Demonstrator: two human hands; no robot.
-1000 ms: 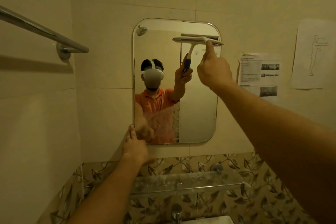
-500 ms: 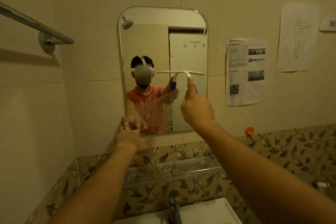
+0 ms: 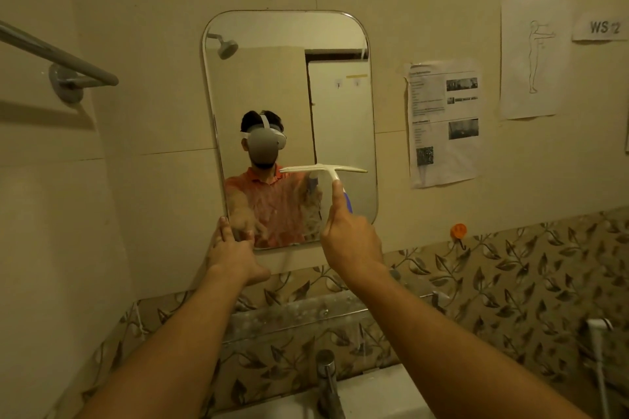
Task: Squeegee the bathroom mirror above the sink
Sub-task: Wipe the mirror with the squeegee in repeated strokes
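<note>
A rounded rectangular mirror (image 3: 272,78) hangs on the beige tiled wall above the sink (image 3: 374,395). My right hand (image 3: 350,238) is closed around the blue handle of a white squeegee (image 3: 323,169), index finger stretched up its neck. The blade lies flat and level against the glass, low on the right half. My left hand (image 3: 233,252) presses on the mirror's lower left corner, fingers on the edge. The glass below the blade looks wet and smeared; above it the reflection is sharp.
A glass shelf (image 3: 306,316) runs under the mirror, with a chrome tap (image 3: 326,381) below it. A towel bar (image 3: 58,58) juts from the left wall. Paper sheets (image 3: 442,122) are taped to the right, beside an orange hook (image 3: 457,231).
My right hand has drawn the squeegee down the right half of the mirror, from the top edge to below the middle. My left hand has stayed on the lower left corner.
</note>
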